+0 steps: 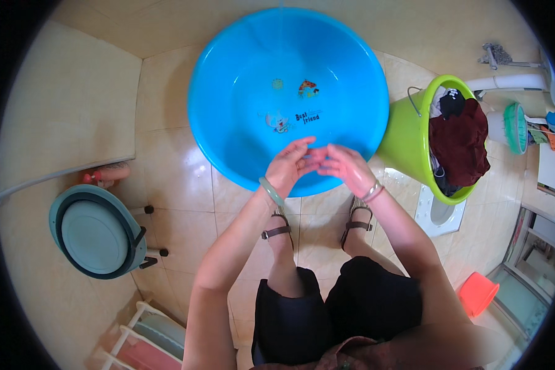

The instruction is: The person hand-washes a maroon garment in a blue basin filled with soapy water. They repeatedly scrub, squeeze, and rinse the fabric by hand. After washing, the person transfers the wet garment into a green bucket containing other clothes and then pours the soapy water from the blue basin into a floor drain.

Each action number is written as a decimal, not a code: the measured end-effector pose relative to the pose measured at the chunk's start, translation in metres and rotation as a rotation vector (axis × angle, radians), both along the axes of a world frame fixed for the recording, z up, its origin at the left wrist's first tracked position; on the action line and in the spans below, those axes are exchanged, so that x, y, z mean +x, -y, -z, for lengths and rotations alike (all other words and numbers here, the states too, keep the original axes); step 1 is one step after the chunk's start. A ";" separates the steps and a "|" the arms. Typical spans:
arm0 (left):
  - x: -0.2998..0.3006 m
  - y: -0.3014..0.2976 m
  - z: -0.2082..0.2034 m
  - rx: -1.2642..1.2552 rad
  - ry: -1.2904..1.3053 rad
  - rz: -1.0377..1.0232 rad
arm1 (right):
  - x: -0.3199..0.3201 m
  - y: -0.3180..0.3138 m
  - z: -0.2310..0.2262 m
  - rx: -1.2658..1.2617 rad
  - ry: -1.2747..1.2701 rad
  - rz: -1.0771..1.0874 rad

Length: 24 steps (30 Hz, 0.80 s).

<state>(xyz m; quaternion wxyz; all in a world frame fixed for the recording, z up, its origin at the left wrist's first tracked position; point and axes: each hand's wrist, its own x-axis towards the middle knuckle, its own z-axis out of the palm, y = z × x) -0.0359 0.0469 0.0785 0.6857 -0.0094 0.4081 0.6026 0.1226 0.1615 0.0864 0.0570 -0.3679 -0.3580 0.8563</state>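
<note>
Over the near rim of a big round blue basin [219,154], my left hand [288,168] and my right hand [349,171] are held close, fingers pointing at each other. Their fingertips overlap in view; whether they touch, I cannot tell. Both hands are open and hold nothing, with the fingers spread loosely. A pale green bangle [271,192] circles my left wrist, and a thin bracelet [372,191] my right. Cartoon pictures and dark lettering mark the basin's bottom. A thin, faint vertical streak, perhaps running water, shows at its far side.
Right of the basin stands a lime-green bucket [407,132] heaped with dark clothes [459,142]. A squat toilet [441,213] lies beyond it, with a red tub [478,294] nearer me. On the left are a folded grey-green basin [95,237] and a white rack [126,336].
</note>
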 end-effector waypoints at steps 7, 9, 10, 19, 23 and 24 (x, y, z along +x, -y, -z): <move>0.023 0.018 0.011 0.005 -0.147 0.152 | 0.020 0.018 0.009 -0.079 0.006 -0.046; 0.023 0.017 0.007 0.003 -0.166 0.171 | 0.015 0.016 0.005 -0.021 0.050 -0.124; 0.023 0.017 0.006 0.002 -0.173 0.182 | 0.014 0.016 0.002 0.007 0.073 -0.161; 0.061 0.025 0.022 0.008 -0.313 0.590 | 0.070 0.008 0.004 0.012 0.173 -0.579; 0.060 0.023 0.024 0.039 -0.180 0.494 | 0.076 0.005 0.017 -0.051 0.096 -0.485; 0.057 0.022 0.021 0.038 -0.114 0.432 | 0.074 0.003 0.015 -0.068 0.092 -0.427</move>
